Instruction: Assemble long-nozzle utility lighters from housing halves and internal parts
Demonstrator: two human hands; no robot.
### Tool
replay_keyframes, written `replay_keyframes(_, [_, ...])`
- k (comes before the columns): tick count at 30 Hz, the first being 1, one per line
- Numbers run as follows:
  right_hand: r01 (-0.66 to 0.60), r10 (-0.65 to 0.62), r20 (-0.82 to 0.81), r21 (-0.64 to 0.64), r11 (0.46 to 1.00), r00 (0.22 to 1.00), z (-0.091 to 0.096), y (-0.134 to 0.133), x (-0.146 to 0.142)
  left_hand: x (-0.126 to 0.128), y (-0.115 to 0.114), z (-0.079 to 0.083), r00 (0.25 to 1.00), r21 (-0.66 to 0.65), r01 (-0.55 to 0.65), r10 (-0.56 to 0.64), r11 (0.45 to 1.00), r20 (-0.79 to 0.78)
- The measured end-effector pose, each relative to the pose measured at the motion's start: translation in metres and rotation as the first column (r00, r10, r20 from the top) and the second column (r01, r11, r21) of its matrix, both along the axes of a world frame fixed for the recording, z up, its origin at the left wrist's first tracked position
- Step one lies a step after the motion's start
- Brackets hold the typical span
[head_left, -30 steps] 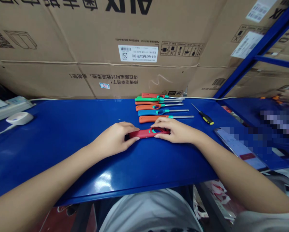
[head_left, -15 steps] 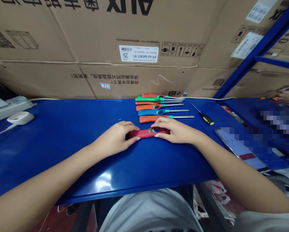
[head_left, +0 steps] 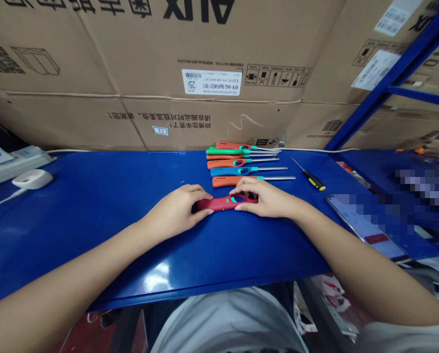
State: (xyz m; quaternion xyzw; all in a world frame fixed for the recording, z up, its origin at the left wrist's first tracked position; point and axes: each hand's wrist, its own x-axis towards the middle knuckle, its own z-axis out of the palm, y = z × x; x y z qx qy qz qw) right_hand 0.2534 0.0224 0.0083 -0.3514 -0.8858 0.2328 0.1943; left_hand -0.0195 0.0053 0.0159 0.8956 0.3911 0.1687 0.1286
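Observation:
A red lighter body (head_left: pixel 225 202) with a teal trigger lies flat on the blue table (head_left: pixel 94 215). My left hand (head_left: pixel 177 211) pinches its left end between thumb and fingers. My right hand (head_left: pixel 267 198) grips its right end, fingers curled over the top. Just behind my hands, several long-nosed lighters (head_left: pixel 241 164) in red, green, orange and blue lie side by side, metal tips pointing right.
A black-and-yellow screwdriver (head_left: pixel 309 175) lies to the right of the row. A phone (head_left: pixel 366 225) rests near the table's right edge. A white mouse (head_left: pixel 32 179) and a power strip (head_left: pixel 6 164) are at far left. Cardboard boxes (head_left: pixel 205 73) wall off the back.

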Motion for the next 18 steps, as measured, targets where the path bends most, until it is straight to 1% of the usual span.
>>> replay_keyframes(4, [0.030, -0.030, -0.010, -0.041, 0.999, 0.999, -0.001, 0.001, -0.001, -0.001, 0.000, 0.000, 1.000, -0.007, 0.006, -0.006, 1.000, -0.002])
replay_keyframes(8, [0.038, -0.037, 0.007, -0.026, 0.999, 0.999, -0.002, 0.002, -0.001, -0.002, 0.001, 0.001, 1.000, -0.016, 0.008, -0.009, 1.000, -0.006])
replay_keyframes(11, [0.008, -0.006, 0.054, -0.030, 1.000, 0.999, 0.003, -0.001, 0.005, -0.002, 0.003, 0.003, 1.000, -0.023, 0.008, -0.008, 1.000, -0.008])
replay_keyframes(13, [-0.033, 0.038, 0.070, -0.070, 0.997, 0.997, 0.008, -0.002, 0.012, -0.002, 0.003, 0.003, 1.000, -0.030, 0.014, -0.014, 0.999, -0.010])
replay_keyframes(15, [-0.045, 0.050, 0.038, -0.126, 0.991, 0.998, 0.013, -0.002, 0.020, -0.002, 0.004, 0.004, 1.000, -0.032, 0.018, -0.019, 0.999, -0.022])
replay_keyframes(18, [0.006, -0.004, 0.014, -0.180, 0.984, 1.000, 0.015, 0.003, 0.026, -0.003, 0.005, 0.004, 0.999, -0.020, 0.007, -0.008, 1.000, -0.042])
